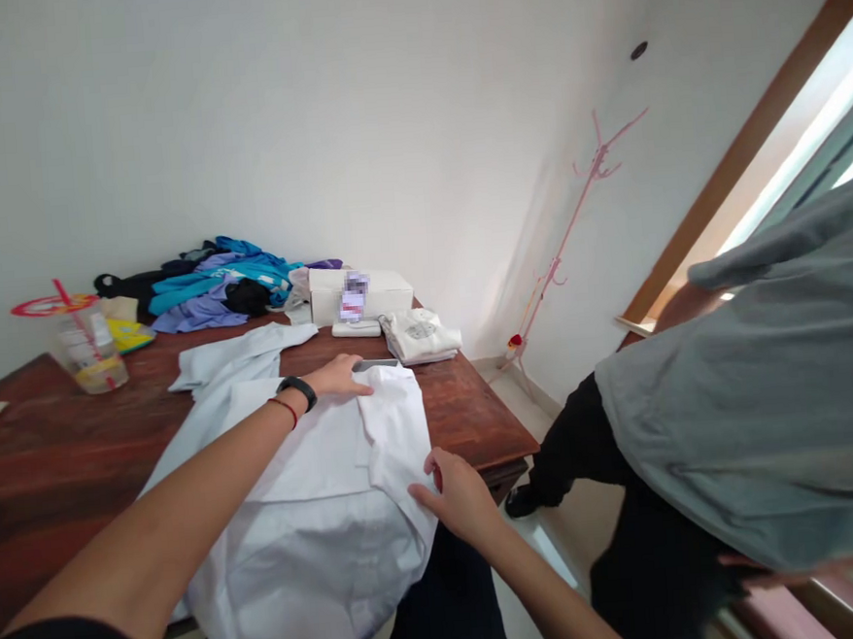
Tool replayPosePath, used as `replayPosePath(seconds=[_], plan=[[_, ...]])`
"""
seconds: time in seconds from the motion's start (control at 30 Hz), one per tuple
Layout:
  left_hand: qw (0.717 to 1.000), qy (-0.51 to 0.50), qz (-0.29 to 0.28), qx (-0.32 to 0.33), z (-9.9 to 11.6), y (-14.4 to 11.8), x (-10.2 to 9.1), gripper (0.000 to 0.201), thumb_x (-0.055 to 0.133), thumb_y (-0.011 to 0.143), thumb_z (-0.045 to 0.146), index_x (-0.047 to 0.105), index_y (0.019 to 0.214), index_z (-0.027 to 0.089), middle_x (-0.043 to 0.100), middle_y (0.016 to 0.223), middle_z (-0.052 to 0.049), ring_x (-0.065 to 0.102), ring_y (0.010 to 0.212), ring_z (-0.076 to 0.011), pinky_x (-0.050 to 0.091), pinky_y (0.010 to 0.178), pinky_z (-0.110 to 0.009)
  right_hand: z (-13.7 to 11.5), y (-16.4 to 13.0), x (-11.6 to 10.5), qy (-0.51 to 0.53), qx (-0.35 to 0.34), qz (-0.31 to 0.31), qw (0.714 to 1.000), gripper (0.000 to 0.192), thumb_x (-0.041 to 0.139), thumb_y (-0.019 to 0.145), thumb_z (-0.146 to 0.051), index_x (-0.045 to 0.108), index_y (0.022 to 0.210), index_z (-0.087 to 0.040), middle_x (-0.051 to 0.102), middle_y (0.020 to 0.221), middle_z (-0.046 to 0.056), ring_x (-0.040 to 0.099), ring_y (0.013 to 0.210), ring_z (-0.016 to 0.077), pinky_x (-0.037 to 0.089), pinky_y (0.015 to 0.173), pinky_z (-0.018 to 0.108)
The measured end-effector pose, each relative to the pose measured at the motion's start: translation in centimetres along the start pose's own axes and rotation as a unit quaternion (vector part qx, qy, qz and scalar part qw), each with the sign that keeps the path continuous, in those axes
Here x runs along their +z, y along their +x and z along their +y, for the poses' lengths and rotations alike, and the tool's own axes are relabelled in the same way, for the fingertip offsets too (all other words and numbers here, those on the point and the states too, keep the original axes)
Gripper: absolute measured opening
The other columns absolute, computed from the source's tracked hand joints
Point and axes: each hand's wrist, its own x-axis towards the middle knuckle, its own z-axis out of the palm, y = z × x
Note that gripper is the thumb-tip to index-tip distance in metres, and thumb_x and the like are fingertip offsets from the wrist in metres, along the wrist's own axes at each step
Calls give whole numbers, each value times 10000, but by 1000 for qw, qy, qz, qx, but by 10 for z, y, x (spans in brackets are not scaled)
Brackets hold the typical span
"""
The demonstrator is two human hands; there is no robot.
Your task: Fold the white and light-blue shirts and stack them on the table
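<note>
Your white cotton shirt (pixel 315 502) lies spread flat on the dark red-brown wooden surface (pixel 49 463), its lower part hanging over the near edge towards you. Your left hand (pixel 339 376) rests palm down and flat on the far part of the shirt, fingers stretched out and gripping nothing. Your right hand (pixel 459 497) sits at the shirt's right edge, where its fingers pinch the folded-over cloth near the corner of the surface.

Just beyond your left fingertips lies a thin dark flat object (pixel 375 364); you cannot tell what it is. Behind it stands a white rectangular cardboard box (pixel 388 291), closed, so its contents are hidden, with a small white folded garment bearing a round print (pixel 422 335) just beside it on the right. A heap of blue, purple and black clothes (pixel 212 288) is piled against the wall at the back. At far left stands a clear plastic cup with a red lid and red straw (pixel 86 345), holding a little yellowish liquid at the bottom.

To your right, well clear of the surface, a person in a grey top and black trousers (pixel 754 413) bends forward.
</note>
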Motion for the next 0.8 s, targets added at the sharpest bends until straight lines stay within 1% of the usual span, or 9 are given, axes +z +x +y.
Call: replayPosePath(seconds=[0.07,0.17,0.23,0.33,0.4,0.47,0.57,0.63,0.8], plan=[[1000,-5,-17,-10,-4,5,-2,1081,850,509,657,538,1419,164,488,1500,-234,511,1341,-418,410,1087,-412,2,-1,1,-12,-10,-2,1000,211,742,810,-314,558,813,-211,576,741,-8,540,767,189,334,684,268],[999,-15,-19,-39,-9,10,-3,1253,871,461,676,425,1507,151,382,1569,-271,424,1403,-466,396,1095,-461,5,-1,4,-24,-28,-5,999,246,706,832,-303,512,715,-208,566,734,0,521,754,182,322,679,273],[998,-27,-20,-53,-11,10,-4,1271,873,466,677,398,1517,143,365,1584,-269,423,1407,-457,411,1081,-452,6,-1,5,-22,-42,-1,999,264,679,840,-288,481,685,-206,539,729,-3,510,745,175,321,677,271],[996,-47,-34,-61,-14,9,-10,1093,864,501,665,527,1406,154,514,1497,-217,572,1281,-402,493,979,-389,7,-2,5,4,-62,8,998,274,625,854,-276,437,669,-203,501,750,-7,502,728,157,330,669,259],[996,-56,-48,-59,-14,9,-15,898,871,507,638,652,1238,165,657,1339,-168,657,1149,-367,531,889,-353,8,-3,4,28,-72,16,997,271,592,869,-282,423,674,-203,493,764,-7,495,714,145,334,661,252],[995,-64,-53,-49,-14,11,-20,746,883,509,597,708,1106,186,733,1190,-115,692,1056,-333,542,838,-329,10,-3,4,50,-75,17,996,261,569,887,-301,430,689,-204,490,737,-15,475,681,138,324,642,250],[996,-71,-39,-22,-12,13,-30,691,896,520,528,704,1107,218,746,1137,-58,691,1013,-284,539,830,-303,14,-3,5,89,-63,4,994,271,541,922,-354,438,716,-211,460,650,-41,433,615,128,295,596,248],[998,-67,-11,1,-11,14,-40,703,897,539,493,685,1142,202,735,1146,-56,676,1005,-267,529,843,-303,18,0,4,123,-59,11,991,308,521,946,-404,424,723,-216,443,628,-51,421,595,123,291,579,244],[996,-31,79,28,-25,18,-84,707,870,604,497,642,1168,137,700,1137,-20,596,985,-207,478,919,-333,24,26,-16,175,-64,107,977,366,498,960,-479,405,714,-226,411,636,-53,424,601,126,323,579,238]])
